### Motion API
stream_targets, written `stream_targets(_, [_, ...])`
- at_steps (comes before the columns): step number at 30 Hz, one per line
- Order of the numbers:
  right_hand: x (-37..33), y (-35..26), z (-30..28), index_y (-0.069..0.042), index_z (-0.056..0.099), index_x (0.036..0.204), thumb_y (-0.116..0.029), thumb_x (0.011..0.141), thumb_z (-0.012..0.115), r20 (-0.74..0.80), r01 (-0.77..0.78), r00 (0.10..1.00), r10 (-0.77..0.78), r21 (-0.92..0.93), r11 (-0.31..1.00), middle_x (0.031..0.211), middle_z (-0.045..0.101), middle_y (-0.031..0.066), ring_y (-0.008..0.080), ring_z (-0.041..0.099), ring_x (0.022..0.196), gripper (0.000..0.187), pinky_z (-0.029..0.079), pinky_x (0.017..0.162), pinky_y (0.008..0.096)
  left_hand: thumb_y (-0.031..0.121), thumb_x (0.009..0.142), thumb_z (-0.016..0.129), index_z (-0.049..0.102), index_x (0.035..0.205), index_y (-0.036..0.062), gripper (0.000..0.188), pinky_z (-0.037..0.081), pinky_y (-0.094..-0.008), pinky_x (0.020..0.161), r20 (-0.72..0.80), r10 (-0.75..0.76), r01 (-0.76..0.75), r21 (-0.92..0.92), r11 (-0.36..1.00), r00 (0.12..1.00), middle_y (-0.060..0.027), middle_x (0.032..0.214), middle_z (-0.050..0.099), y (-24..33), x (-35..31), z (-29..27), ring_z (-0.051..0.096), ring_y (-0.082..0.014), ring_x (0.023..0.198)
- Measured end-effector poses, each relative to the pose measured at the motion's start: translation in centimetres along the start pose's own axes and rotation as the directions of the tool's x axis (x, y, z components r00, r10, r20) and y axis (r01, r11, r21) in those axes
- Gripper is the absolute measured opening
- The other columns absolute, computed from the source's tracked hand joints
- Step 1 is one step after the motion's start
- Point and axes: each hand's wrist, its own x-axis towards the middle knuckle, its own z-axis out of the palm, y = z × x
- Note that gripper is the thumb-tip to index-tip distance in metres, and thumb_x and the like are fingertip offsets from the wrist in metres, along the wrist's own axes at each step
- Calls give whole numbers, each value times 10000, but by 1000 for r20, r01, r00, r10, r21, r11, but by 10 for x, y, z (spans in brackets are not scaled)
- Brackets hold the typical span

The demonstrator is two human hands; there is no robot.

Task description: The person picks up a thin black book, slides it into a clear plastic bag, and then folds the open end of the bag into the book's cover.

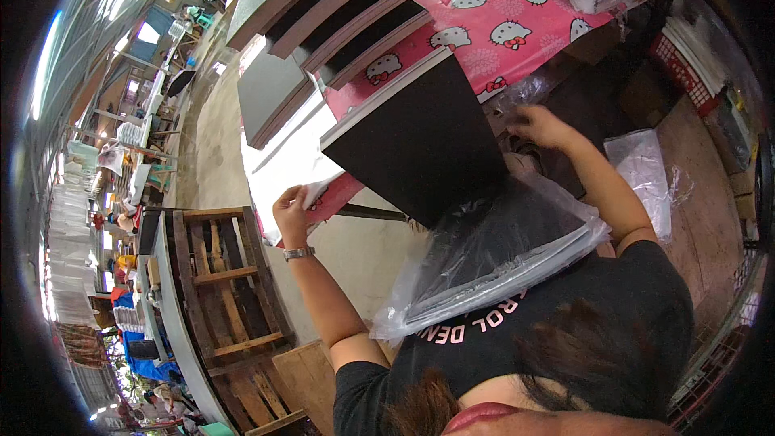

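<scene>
A thick, flat black panel with a pale edge leans in front of me, its upper end on the table edge. Its lower end meets a clear plastic bag that lies against my chest. At the table's near left corner, my left hand pinches the edge of a white sheet. To the right of the panel, my right hand is raised with fingers bent and apart, slightly blurred. Crinkled clear plastic shows just beyond its fingertips.
Stacks of similar dark panels and a grey stack stand on the table with a pink cartoon-print cover. A wooden pallet is at left. Plastic wrap lies at right, near a red crate.
</scene>
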Motion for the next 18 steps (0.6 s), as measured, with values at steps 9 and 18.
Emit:
stream_targets(9, [-5,-192,-5,-28,628,982,-80,821,653,-121,804,588,-800,-20,594,894,630,94,236,620,863,171,476,779,313,33,933,453,499,886,-24,87,442,-300,662,-494,452,-341,301,890,743,-106,771,550,68,-4,15,526,-200,690])
stream_targets(18, [9,-228,54,-41,385,1342,-192,777,684,63,923,349,-935,-192,332,1237,491,186,359,472,1165,657,388,989,426,191,977,424,518,931,-28,242,461,-430,650,-684,607,-147,606,782,405,-204,844,589,140,-17,-16,589,-343,747])
